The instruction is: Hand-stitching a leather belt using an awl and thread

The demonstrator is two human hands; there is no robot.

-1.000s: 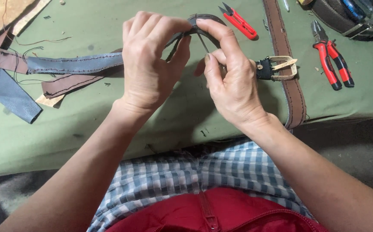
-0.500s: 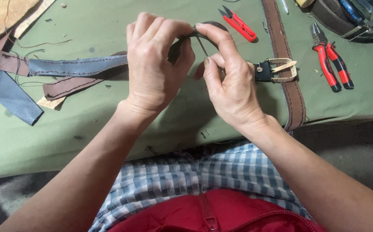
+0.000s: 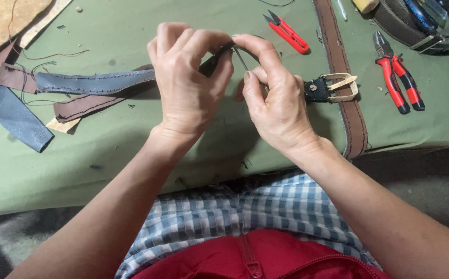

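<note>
Dark leather strap point(image 3: 214, 61), narrow and bent into a loop, sits pinched between both hands above the green cloth-covered table point(image 3: 105, 155), near the middle of the view. The left hand point(image 3: 188, 77) has its fingers curled together over the strap's loop, thumb pressed against it, clamped on the leather. The right hand point(image 3: 273, 98) holds its thumb and forefinger closed on a thin metal needle point(image 3: 241, 58) that slants down from the strap's edge; its other fingers are folded in beneath.

Compared with a second ago, the hands have barely shifted: the left hand's fingers have closed a little more over the loop, so less of the strap's dark arc shows above the knuckles, and the needle stands at much the same slant. Everything on the table lies as it did.

Just right of the right hand rests a black strap end with a pale metal buckle point(image 3: 333, 88), lying against a long brown stitched leather belt point(image 3: 343, 77) that runs down over the table's edge. Red-handled thread snips point(image 3: 286, 31) lie above the hands, red-and-black pliers point(image 3: 397, 77) further right. To the left lie a blue-grey leather strip point(image 3: 95, 82) and brown leather scraps point(image 3: 80, 106).
</note>
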